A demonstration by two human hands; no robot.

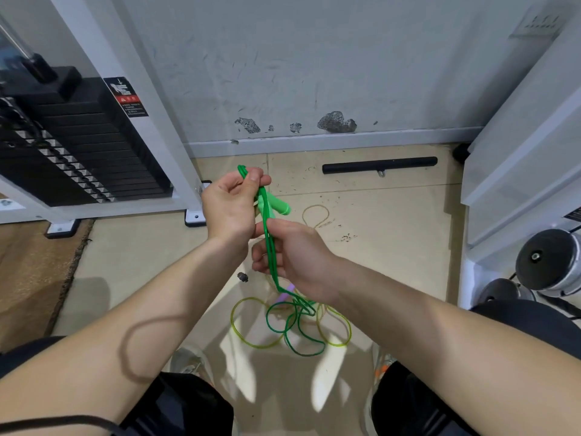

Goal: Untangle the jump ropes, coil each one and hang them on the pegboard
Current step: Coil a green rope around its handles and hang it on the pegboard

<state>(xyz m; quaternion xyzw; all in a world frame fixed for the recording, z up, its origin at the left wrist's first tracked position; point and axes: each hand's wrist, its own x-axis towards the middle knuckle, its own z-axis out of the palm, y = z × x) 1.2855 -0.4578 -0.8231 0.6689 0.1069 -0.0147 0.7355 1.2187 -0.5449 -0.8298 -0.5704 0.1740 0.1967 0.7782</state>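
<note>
Head view: our left fingers (256, 177) pinch the folded top of the green rope (268, 240), and our right fingers (259, 259) curl round its doubled strands just below. The left hand (231, 206) is raised above the right hand (298, 256), and a green handle (280, 208) hangs beside the strands between them. From the right hand the rope drops to the floor (132, 262), where its loose loops lie across a yellow rope (239, 328) near a purple handle (288, 292). No pegboard is in view.

We judge this to be the gathering of the green rope into a coil while its tail is not yet free. To do it well, we keep the top pinch firm so the folds do not slip. We let the right hand slide down the strands rather than tug. We draw each length up slowly and stop if the yellow rope rises with it. We match every new fold to the ones already held.
</note>
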